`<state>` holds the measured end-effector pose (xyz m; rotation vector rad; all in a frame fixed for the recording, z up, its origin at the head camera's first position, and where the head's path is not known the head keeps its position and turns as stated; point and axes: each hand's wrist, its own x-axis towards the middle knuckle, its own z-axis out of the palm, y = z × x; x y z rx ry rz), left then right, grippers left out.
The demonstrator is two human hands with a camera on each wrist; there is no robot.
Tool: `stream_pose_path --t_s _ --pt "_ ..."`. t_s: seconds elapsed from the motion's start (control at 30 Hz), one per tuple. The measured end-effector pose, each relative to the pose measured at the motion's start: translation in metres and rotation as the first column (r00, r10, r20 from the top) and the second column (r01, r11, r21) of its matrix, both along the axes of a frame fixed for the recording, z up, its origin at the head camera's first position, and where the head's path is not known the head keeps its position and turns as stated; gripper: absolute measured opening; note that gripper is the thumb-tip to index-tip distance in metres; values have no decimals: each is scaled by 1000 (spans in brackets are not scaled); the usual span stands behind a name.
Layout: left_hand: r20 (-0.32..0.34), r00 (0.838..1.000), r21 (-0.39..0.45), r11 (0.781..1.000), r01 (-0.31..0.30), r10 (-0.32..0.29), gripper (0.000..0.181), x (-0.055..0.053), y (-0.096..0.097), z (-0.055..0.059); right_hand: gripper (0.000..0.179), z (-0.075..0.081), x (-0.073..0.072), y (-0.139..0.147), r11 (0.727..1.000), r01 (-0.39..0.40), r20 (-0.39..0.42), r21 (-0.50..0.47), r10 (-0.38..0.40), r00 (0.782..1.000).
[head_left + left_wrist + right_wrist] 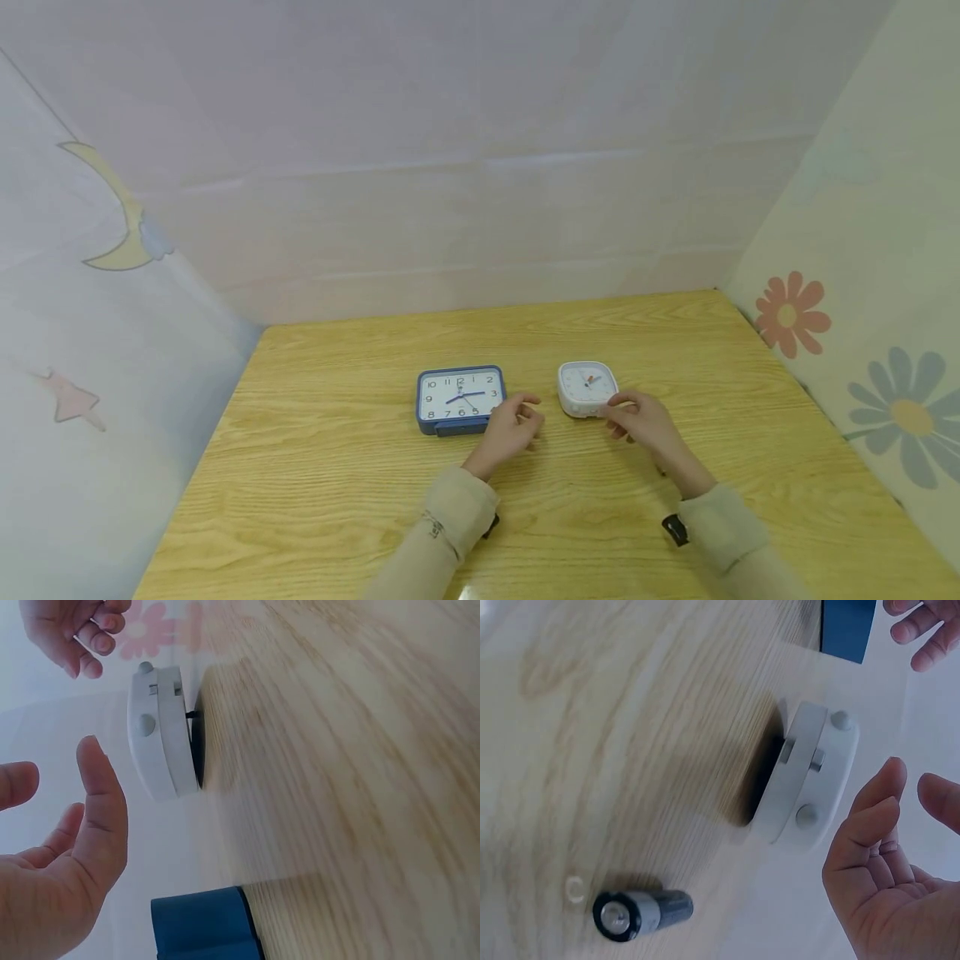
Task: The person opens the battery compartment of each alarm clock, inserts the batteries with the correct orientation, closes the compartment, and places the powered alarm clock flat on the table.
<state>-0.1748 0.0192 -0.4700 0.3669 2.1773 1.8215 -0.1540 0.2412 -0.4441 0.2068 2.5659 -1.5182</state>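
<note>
Two sleeves (461, 500) (722, 523) end in two relaxed, empty hands (512, 430) (645, 429) near two clocks (461, 400) (587, 386) and one battery (648, 911).

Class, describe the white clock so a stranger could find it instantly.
On the wooden table, find the wide blue-framed clock. In the head view, look right from it to the white clock, near the right hand. Unlike its blue neighbour, it is smaller, squarish and round-cornered.
</note>
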Motion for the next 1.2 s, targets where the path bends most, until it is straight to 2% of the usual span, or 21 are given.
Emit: stream_pose_path --t_s 0.2,0.37,0.57,0.73,0.87,0.97,1.13,1.2 --pt "75 997 -13 1000 0 1 31 -7 10 -1 36 -2 -9 13 1000 15 5 15 -15 1000" --pt "145 989 -21 1000 -22 24 42 -14 18 0 39 -3 -19 23 999 22 31 30 -23 999" --pt "189 979 -92 994 -61 78 57 -23 32 -4 48 -4 -28 32 998 8 101 57 -14 995" --pt "257 960 -86 992 -92 111 63 -27 42 -5 57 -8 -37 37 1000 -9 198 -16 12 980" --pt "261 956 -119 987 -107 135 62 -31 47 -6 60 -9 -43 38 996 -6 246 -92 28 969" --pt "285 947 -110 987 -121 148 61 -36 50 -5 62 -8 -47 36 992 -6 267 -123 38 963" --pt "368 913 -59 984 -167 177 61 -42 56 -2 67 -11 -57 34 987 10 316 -163 42 948" --pt "380 904 -66 980 -187 198 61 -45 59 -2 67 -14 -62 34 986 25 340 -168 34 940"
